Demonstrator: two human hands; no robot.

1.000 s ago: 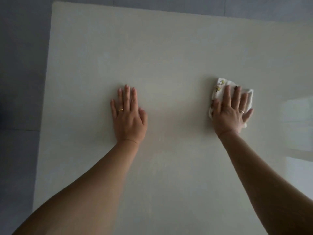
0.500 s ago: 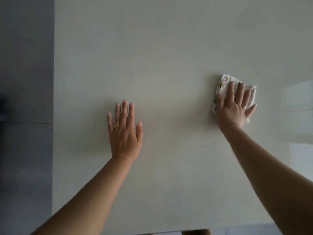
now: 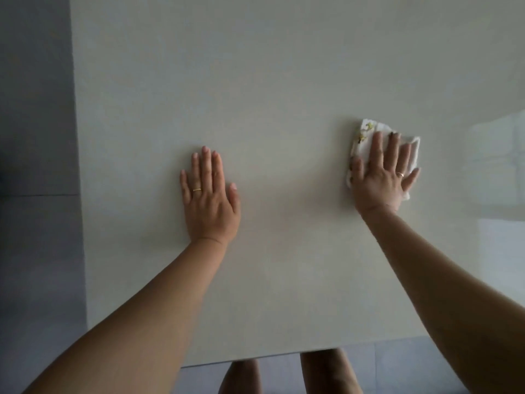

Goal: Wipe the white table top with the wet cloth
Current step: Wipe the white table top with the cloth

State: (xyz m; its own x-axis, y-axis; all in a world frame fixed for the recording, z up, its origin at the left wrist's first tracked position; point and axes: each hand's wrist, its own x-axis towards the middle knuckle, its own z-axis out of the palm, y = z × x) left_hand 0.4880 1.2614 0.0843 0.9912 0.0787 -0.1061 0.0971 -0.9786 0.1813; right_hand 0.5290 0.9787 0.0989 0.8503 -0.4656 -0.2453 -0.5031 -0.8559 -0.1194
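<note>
The white table top fills most of the head view. A folded white cloth with small yellow marks lies on it right of the middle. My right hand presses flat on the cloth with straight, spread fingers; the cloth shows past the fingertips and at both sides of the hand. My left hand rests flat on the bare table left of the middle, fingers straight, holding nothing. A ring shows on each hand.
The table's left edge runs down beside grey floor tiles. Its near edge is at the bottom, with my legs below it. A bright reflection lies on the table at the right.
The view has tilted down, so the table's near edge and my legs have come into sight. My right hand has stayed flat on the cloth and my left hand flat on the table.
</note>
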